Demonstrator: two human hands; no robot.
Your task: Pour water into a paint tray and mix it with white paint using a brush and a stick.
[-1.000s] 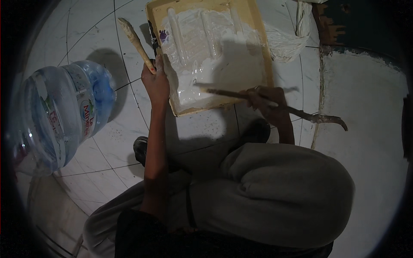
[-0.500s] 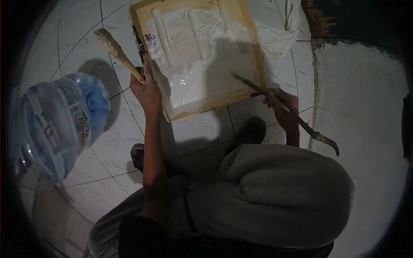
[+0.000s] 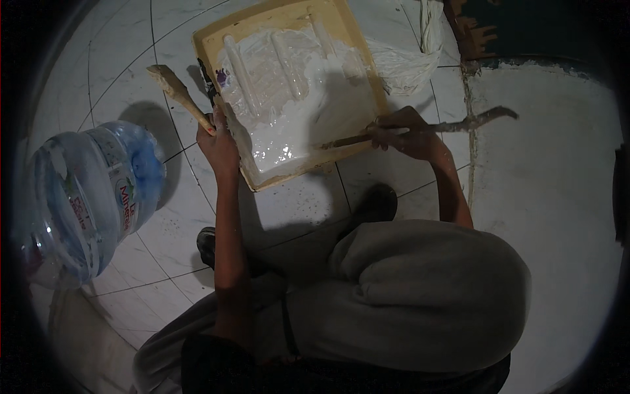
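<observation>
A yellowish paint tray (image 3: 364, 62) with raised ribs holds wet white paint (image 3: 269, 141), pooled toward its near end. My left hand (image 3: 218, 148) is closed at the tray's left rim. It also holds a pale, paddle-shaped wooden tool (image 3: 180, 95), whose broad, crusted end points up and left, outside the tray. Between the fingers of my right hand (image 3: 407, 134) is a dark, thin stick (image 3: 469, 123) with a bent outer end. The stick's other end reaches over the near right part of the tray, at the paint; whether it touches is hard to tell.
A large clear blue water bottle (image 3: 85, 197) lies on the tiled floor (image 3: 177, 230) at left. A whitish plastic bag (image 3: 410, 65) sits beyond the tray's right side. Along the right runs a pale raised surface (image 3: 545, 184). My shoes (image 3: 377, 203) are below the tray.
My right hand has moved up and left, swinging the stick flatter, its inner tip now lower and nearer the tray's near edge. The tray has shifted slightly left in view.
</observation>
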